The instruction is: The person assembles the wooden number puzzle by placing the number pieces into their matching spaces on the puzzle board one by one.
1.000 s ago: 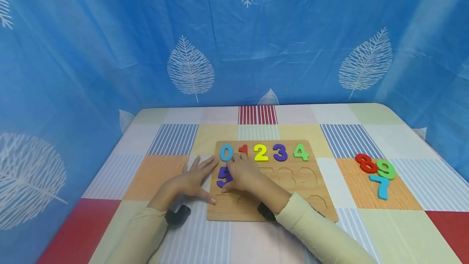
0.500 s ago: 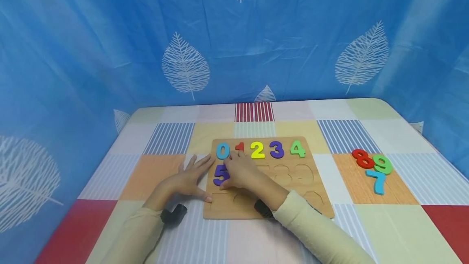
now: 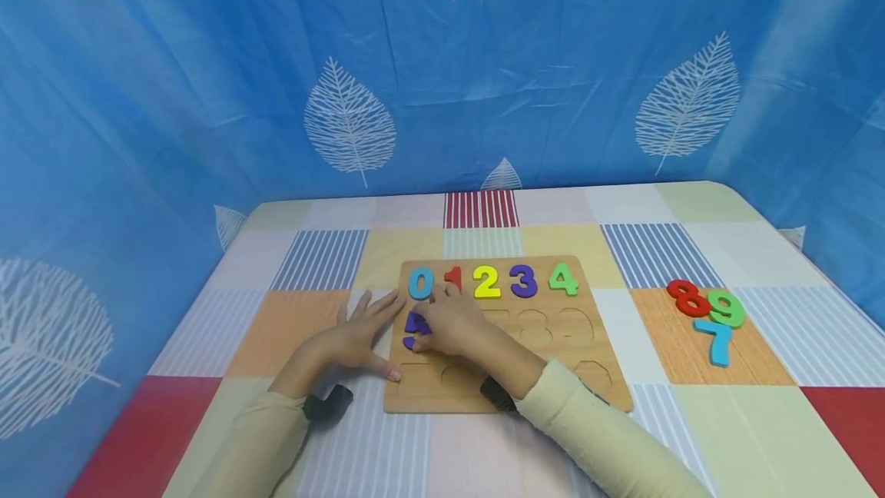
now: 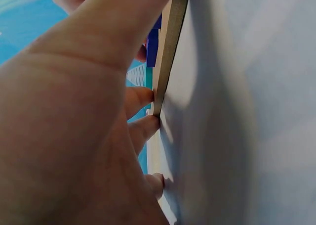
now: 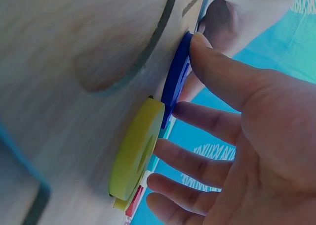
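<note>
A wooden number board (image 3: 484,398) lies on the table with raised coloured numbers. My right hand (image 3: 456,323) is over its left part, thumb and index finger pinching the purple number 5 (image 3: 412,323), which the fingers partly cover. In the right wrist view the thumb and index finger touch opposite ends of that 5 (image 5: 176,79); the other fingers extend near a yellow number (image 5: 136,151). My left hand (image 3: 359,338) spreads its fingers along the board's left edge, and the left wrist view shows fingertips against the board's side (image 4: 170,52).
Along the board's top row are a blue 0 (image 3: 420,283), a red 1 (image 3: 452,277) partly hidden, a yellow 2 (image 3: 487,283), a purple 3 (image 3: 523,281) and a green 4 (image 3: 563,279). Right of the board lie a red 8 (image 3: 688,298), green 9 (image 3: 726,309) and blue 7 (image 3: 715,341).
The right fingers have shifted slightly left over the purple 5, covering more of it. The left hand stays at the board's edge. The head view has shifted a little.
</note>
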The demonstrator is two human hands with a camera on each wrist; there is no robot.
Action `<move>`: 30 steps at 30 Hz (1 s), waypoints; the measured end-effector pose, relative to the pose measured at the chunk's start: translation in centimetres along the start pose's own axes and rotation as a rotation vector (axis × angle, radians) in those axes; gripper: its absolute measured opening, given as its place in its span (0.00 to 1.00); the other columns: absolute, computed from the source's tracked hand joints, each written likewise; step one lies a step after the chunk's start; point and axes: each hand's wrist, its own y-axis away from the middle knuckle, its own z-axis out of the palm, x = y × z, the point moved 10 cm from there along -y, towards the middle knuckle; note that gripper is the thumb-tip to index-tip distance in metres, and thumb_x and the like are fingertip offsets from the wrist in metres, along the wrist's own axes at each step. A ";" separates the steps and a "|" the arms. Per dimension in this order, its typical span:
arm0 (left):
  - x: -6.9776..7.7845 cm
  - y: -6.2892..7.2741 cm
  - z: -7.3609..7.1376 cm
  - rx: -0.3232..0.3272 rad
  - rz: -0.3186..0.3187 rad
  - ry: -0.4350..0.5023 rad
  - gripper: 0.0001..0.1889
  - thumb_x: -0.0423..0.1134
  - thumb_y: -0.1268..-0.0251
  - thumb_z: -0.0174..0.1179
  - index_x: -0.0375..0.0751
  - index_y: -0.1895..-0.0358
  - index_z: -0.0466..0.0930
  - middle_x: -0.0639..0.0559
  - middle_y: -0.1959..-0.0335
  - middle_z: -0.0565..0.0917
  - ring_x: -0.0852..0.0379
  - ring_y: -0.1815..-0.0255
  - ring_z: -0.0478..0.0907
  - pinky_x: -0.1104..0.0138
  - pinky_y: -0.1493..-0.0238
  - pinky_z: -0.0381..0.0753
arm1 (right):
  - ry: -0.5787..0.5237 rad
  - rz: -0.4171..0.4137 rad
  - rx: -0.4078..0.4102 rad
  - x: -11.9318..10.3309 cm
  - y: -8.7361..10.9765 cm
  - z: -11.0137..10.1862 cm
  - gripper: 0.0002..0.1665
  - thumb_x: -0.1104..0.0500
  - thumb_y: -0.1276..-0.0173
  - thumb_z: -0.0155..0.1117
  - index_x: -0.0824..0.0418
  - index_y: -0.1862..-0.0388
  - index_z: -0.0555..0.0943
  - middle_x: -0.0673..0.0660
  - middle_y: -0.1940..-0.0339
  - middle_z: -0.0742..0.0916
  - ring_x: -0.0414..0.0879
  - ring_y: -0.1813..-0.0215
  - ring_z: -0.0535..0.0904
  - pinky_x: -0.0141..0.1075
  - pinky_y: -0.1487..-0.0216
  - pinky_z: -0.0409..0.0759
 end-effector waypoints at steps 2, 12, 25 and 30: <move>0.3 -0.2 0.0 -0.001 0.004 0.001 0.59 0.63 0.66 0.69 0.50 0.28 0.45 0.48 0.25 0.43 0.34 0.28 0.26 0.32 0.40 0.26 | -0.002 0.005 0.004 0.3 0.2 -0.1 0.33 0.38 0.46 0.63 0.50 0.42 0.75 0.60 0.43 0.77 0.57 0.36 0.66 0.50 0.41 0.70; -0.1 0.2 0.0 0.012 -0.056 -0.014 0.60 0.65 0.70 0.69 0.51 0.28 0.47 0.49 0.25 0.44 0.36 0.28 0.28 0.33 0.38 0.28 | -0.115 -0.002 0.029 3.5 2.3 -1.6 0.27 0.48 0.42 0.65 0.50 0.43 0.76 0.56 0.45 0.78 0.53 0.43 0.69 0.46 0.43 0.70; -0.4 0.2 -0.3 0.030 -0.074 -0.026 0.61 0.64 0.71 0.69 0.49 0.28 0.48 0.46 0.26 0.46 0.33 0.28 0.30 0.32 0.39 0.28 | -0.171 0.029 0.135 13.6 8.8 -5.0 0.26 0.54 0.43 0.66 0.58 0.44 0.77 0.65 0.44 0.76 0.64 0.42 0.68 0.57 0.45 0.70; -0.4 0.1 -0.2 0.023 -0.059 0.004 0.61 0.65 0.72 0.70 0.50 0.28 0.48 0.47 0.26 0.45 0.34 0.28 0.28 0.32 0.39 0.26 | -0.216 0.144 0.158 19.3 11.7 -6.0 0.29 0.57 0.42 0.65 0.61 0.41 0.73 0.70 0.42 0.73 0.68 0.41 0.64 0.63 0.43 0.63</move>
